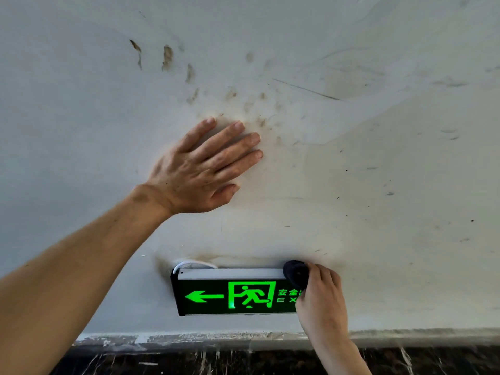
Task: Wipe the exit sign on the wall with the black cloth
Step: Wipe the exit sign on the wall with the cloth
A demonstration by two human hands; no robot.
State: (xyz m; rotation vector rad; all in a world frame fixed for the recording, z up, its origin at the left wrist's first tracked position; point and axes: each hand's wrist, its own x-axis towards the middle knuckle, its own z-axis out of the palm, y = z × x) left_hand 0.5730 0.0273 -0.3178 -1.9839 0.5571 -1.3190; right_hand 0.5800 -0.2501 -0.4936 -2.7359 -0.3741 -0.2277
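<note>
A black exit sign (232, 295) with a glowing green arrow and running figure hangs low on a stained white wall (378, 158). My right hand (320, 296) covers the sign's right end and grips a bunched black cloth (296, 273), which presses on the sign's top right corner. My left hand (201, 169) lies flat on the wall above the sign, fingers spread, holding nothing. The right part of the sign's lettering is hidden behind my right hand.
A white cable (189, 265) loops out of the wall at the sign's top left. Brown smudges (167, 58) mark the wall above my left hand. A paint-spattered dark baseboard (216, 358) runs below the sign.
</note>
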